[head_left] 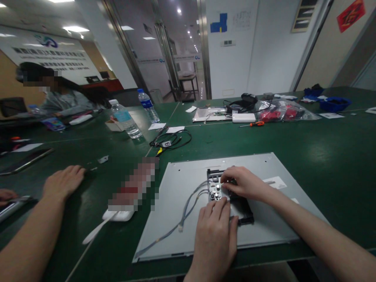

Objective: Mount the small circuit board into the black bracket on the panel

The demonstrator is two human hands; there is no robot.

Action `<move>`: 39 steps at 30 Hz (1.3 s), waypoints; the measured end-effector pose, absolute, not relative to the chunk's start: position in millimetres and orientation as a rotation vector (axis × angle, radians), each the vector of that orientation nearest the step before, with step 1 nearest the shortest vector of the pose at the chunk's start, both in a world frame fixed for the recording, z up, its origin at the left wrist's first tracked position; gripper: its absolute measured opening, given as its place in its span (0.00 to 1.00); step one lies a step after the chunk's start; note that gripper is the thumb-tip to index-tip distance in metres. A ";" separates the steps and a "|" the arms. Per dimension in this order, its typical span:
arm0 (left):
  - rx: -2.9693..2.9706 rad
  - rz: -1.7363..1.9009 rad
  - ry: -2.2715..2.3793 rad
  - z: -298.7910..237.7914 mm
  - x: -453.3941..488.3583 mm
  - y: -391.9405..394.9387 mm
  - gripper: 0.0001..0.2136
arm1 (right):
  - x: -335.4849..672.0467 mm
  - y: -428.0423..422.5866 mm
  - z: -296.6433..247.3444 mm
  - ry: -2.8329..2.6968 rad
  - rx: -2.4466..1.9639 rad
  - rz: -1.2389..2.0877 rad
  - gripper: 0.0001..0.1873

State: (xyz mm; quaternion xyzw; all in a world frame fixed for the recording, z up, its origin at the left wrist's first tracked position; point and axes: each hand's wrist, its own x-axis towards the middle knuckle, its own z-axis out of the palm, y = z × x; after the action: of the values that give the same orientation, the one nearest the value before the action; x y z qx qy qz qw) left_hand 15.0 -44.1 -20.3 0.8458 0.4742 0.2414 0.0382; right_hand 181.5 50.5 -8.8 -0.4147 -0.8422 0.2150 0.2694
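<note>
A grey metal back panel (182,180) lies flat on the green table. At its middle sits a small circuit board (216,192) inside a black plastic frame (246,219). My left hand (214,231) rests on the board's near edge with its fingers stretched flat. My right hand (246,182) reaches in from the right, its fingertips pinched together at the board's top; what they hold is hidden. Grey cables (190,199) run from the board down to the left across the panel.
A co-worker's hand (63,182) lies flat on the table at left. Nearby are a white charger block (117,215), two water bottles (126,119), a black cable coil (173,139), an orange screwdriver (256,124) and a plastic bag (282,109). A person sits far left (58,100).
</note>
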 end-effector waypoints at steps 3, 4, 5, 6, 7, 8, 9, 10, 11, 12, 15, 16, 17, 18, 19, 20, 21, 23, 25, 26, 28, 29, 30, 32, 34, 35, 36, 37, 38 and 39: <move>2.594 0.731 1.442 -20.3 14.9 -44.1 0.12 | 181.2 51.0 -9.3 -2.266 -1.108 0.610 0.05; 2.596 0.729 1.438 -20.3 14.8 -44.2 0.12 | 181.1 51.4 -9.9 -2.267 -1.109 0.615 0.06; 2.597 0.729 1.437 -20.4 14.6 -44.2 0.12 | 181.1 51.9 -10.6 -2.269 -1.111 0.618 0.07; 2.598 0.731 1.436 -20.4 14.4 -44.3 0.12 | 181.1 52.4 -11.3 -2.271 -1.112 0.618 0.08; 2.599 0.734 1.435 -20.4 14.3 -44.3 0.12 | 181.2 52.8 -11.9 -2.272 -1.115 0.616 0.09; 2.600 0.737 1.435 -20.4 14.1 -44.3 0.12 | 181.3 53.3 -12.4 -2.272 -1.120 0.613 0.09; 2.602 0.738 1.434 -20.4 14.1 -44.2 0.12 | 181.5 53.6 -12.7 -2.273 -1.129 0.607 0.08; 2.606 0.738 1.433 -20.3 14.1 -44.1 0.12 | 181.8 53.9 -13.1 -2.274 -1.141 0.601 0.08; 2.610 0.739 1.431 -20.1 14.2 -44.0 0.12 | 182.0 54.1 -13.5 -2.275 -1.154 0.593 0.07; 2.614 0.742 1.430 -19.9 14.4 -43.8 0.12 | 182.3 54.3 -13.9 -2.276 -1.166 0.585 0.06; 2.624 0.753 1.428 -19.3 15.2 -43.5 0.12 | 182.5 55.3 -16.2 -2.274 -1.176 0.564 0.05; 2.629 0.757 1.427 -19.2 15.4 -43.4 0.12 | 182.3 55.7 -17.3 -2.275 -1.175 0.559 0.05; 2.633 0.758 1.427 -19.1 15.5 -43.4 0.12 | 182.2 56.2 -18.5 -2.275 -1.177 0.555 0.05; 2.635 0.758 1.427 -19.1 15.6 -43.4 0.12 | 181.9 56.7 -19.6 -2.275 -1.181 0.553 0.05; 2.634 0.755 1.428 -19.1 15.6 -43.4 0.12 | 181.8 57.1 -20.6 -2.276 -1.185 0.553 0.05; 2.630 0.751 1.429 -19.2 15.6 -43.4 0.12 | 181.6 57.4 -21.4 -2.276 -1.188 0.553 0.05; 2.626 0.746 1.428 -19.2 15.5 -43.5 0.12 | 181.7 57.6 -21.9 -2.276 -1.189 0.553 0.06; 2.618 0.737 1.425 -19.4 15.3 -43.5 0.13 | 182.1 57.4 -21.5 -2.274 -1.182 0.550 0.06; 2.613 0.733 1.424 -19.9 15.1 -43.5 0.13 | 182.9 56.6 -19.5 -2.266 -1.167 0.543 0.06; 2.613 0.731 1.422 -20.1 15.0 -43.5 0.13 | 183.4 56.1 -18.1 -2.256 -1.159 0.537 0.06; 2.611 0.728 1.423 -20.7 14.9 -43.3 0.13 | 184.1 55.1 -14.9 -2.237 -1.140 0.527 0.06; 2.612 0.728 1.423 -20.9 14.9 -43.3 0.13 | 184.3 54.6 -13.3 -2.231 -1.129 0.526 0.06; 2.614 0.727 1.423 -21.1 14.8 -43.2 0.13 | 184.5 54.0 -11.8 -2.232 -1.119 0.529 0.05; 2.619 0.728 1.428 -21.4 14.8 -43.2 0.13 | 184.5 52.6 -9.0 -2.241 -1.101 0.544 0.04; 2.624 0.736 1.429 -21.4 14.8 -43.3 0.13 | 184.4 50.7 -6.3 -2.248 -1.078 0.557 0.04; 2.626 0.738 1.431 -21.3 14.8 -43.4 0.13 | 184.3 49.6 -5.0 -2.252 -1.063 0.560 0.05; 2.627 0.742 1.432 -21.1 14.8 -43.6 0.13 | 184.2 48.5 -3.9 -2.259 -1.047 0.561 0.05; 2.627 0.745 1.430 -20.9 14.9 -43.9 0.13 | 184.0 47.5 -2.9 -2.268 -1.031 0.558 0.06; 2.626 0.745 1.428 -20.7 15.0 -44.1 0.13 | 183.8 46.7 -2.3 -2.281 -1.020 0.554 0.06; 2.623 0.742 1.428 -20.6 15.1 -44.4 0.13 | 183.6 46.1 -2.0 -2.297 -1.013 0.550 0.06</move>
State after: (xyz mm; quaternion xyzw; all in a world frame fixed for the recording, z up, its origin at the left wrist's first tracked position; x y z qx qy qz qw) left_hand 15.1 -44.4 -20.6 0.8519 0.4639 0.2410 0.0323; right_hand 183.6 46.1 -2.0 -0.3783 -0.8575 0.2054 0.2820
